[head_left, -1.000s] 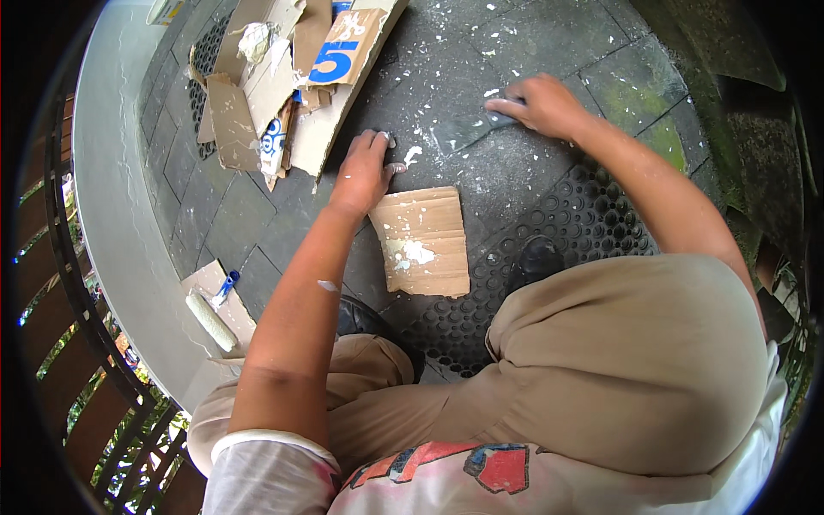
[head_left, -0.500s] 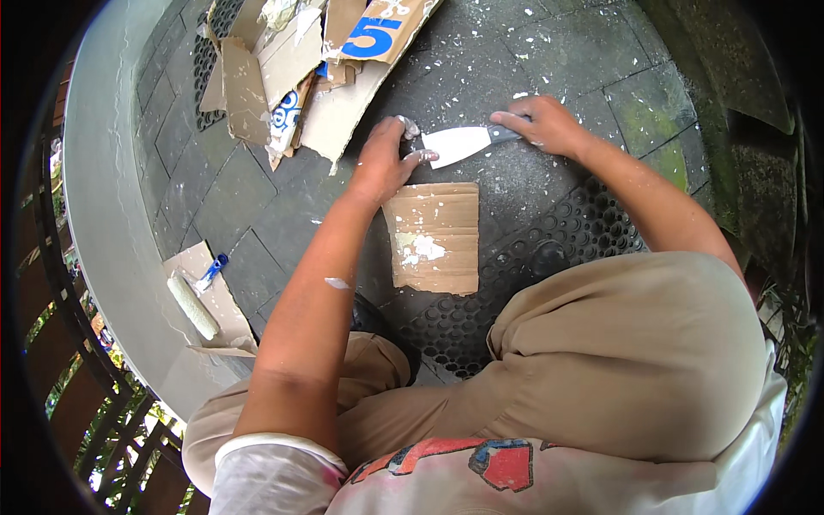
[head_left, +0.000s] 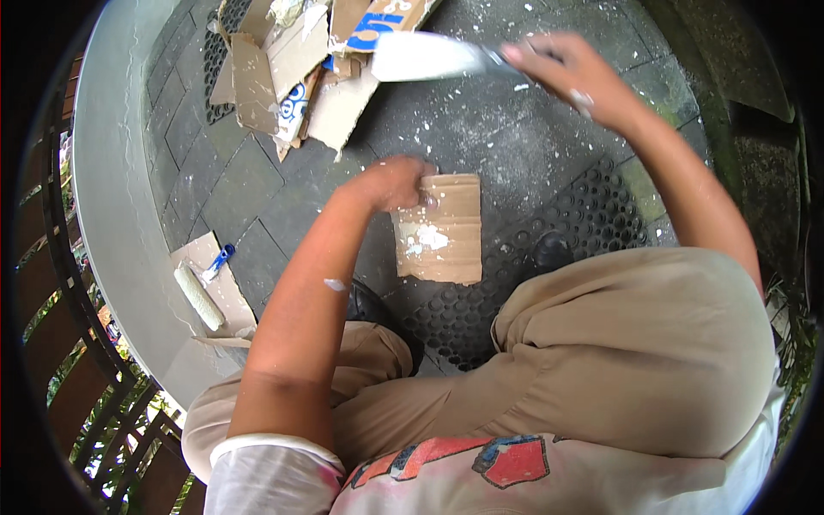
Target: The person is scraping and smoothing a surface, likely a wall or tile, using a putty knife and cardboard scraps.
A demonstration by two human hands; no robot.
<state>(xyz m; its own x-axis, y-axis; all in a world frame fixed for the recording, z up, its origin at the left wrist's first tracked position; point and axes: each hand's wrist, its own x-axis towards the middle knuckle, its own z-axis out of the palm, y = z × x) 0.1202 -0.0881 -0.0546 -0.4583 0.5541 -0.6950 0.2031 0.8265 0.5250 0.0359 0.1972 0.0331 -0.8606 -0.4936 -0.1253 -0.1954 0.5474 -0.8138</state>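
My right hand grips the dark handle of a putty knife, raised and blurred, its wide pale blade pointing left over the cardboard pile's edge. My left hand has curled, closed fingers at the top-left corner of a square brown cardboard piece spattered with white paint; the fingertips are partly hidden. The piece lies on grey paving between my feet.
Torn cardboard is heaped at the upper left. A white paint roller sleeve and a small blue-handled tool rest on cardboard at lower left, beside a pale ledge and railing. A perforated rubber mat lies under my right foot.
My right hand has lifted the putty knife up and left from the paving. My left hand has left the blade and moved down onto the cardboard square, its fingers curling.
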